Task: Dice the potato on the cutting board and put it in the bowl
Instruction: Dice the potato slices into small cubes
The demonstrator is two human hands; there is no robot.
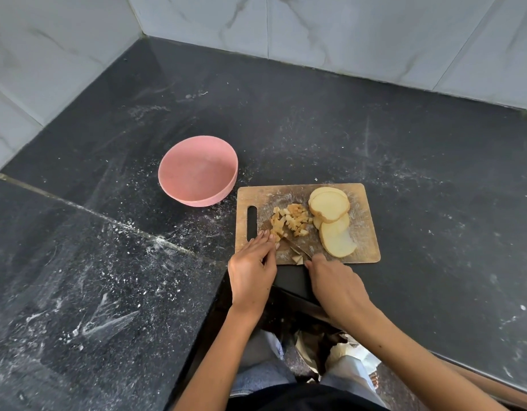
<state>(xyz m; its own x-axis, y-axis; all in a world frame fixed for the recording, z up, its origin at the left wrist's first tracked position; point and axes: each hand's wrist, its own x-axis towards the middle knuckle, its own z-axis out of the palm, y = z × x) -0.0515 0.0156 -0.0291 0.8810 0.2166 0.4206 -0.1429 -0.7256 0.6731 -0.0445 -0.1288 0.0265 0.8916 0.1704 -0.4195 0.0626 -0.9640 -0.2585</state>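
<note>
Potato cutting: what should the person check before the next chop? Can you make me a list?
1. Left hand fingertips away from the knife blade: cannot tell, they lie very near.
2. Right hand holding the knife: ok.
3. Cutting board flat on the counter: ok.
4. Potato slices left to dice: ok, several wait on the board's right.
5. Diced pieces staying on the board: ok.
6. Pink bowl close and empty: ok.

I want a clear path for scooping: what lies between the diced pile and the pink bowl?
In the head view, only bare cutting board and dark counter separate the diced potato from the bowl.
</note>
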